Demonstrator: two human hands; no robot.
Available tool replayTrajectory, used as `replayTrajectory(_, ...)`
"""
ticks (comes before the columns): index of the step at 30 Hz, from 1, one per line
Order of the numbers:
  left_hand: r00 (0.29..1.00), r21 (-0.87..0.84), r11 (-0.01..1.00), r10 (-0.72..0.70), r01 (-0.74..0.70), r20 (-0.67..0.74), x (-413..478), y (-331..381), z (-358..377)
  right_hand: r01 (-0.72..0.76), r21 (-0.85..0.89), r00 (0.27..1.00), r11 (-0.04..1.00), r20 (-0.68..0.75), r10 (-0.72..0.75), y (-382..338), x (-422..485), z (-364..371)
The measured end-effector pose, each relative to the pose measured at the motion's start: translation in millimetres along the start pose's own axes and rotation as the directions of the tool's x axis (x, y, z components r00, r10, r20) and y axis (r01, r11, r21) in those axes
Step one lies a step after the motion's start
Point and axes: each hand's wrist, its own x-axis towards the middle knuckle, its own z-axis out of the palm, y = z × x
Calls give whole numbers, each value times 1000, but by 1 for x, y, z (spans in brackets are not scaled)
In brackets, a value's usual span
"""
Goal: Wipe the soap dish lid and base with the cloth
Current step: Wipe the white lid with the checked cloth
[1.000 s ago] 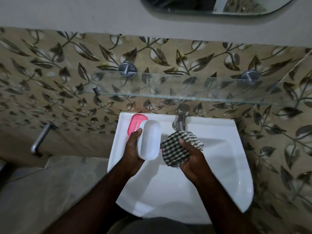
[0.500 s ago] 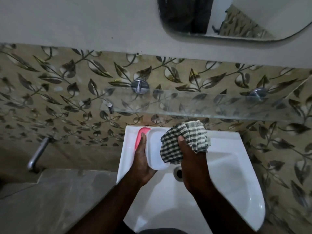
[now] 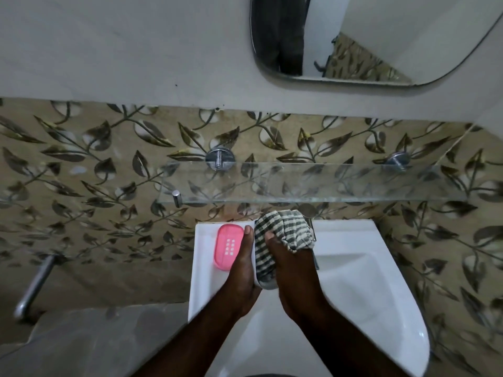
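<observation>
Soap dish lid (image 3: 255, 278), white, sits over the near-left part of the sink (image 3: 394, 281). It is almost wholly covered, so I see only a thin strip of its edge. On my feed the left hand (image 3: 242, 270) grips it from the left, thumb laid along its side. The right hand (image 3: 288, 268) clutches the checked cloth (image 3: 283, 229), bunched, and presses it on the lid's face; the cloth spills past the lid's far end. Just left of the left thumb, the pink base (image 3: 228, 247) lies on the sink's far-left ledge, its slotted inside facing up. Farther off, a glass shelf (image 3: 326, 183) runs along the leaf-patterned tiles (image 3: 109, 172), and a mirror (image 3: 381, 36) hangs above on the right.
</observation>
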Motion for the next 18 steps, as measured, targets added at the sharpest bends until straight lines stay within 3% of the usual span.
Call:
replayTrajectory(3,999,-13,999,38,-38,29,5,6,-1,32,-136,999,990,20,-29,1,-3,1)
replayTrajectory(7,999,-69,998,5,-3,32,8,9,-6,-71,-195,992,978,87,90,-1,-10,-7)
replayTrajectory(13,1000,-38,999,-29,29,-12,-3,3,4,-121,37,992,992,-42,122,-17,0,-1)
replayTrajectory(18,1000,-57,998,24,-23,17,-14,12,14,-174,264,984,949,19,175,-22,-6,-2)
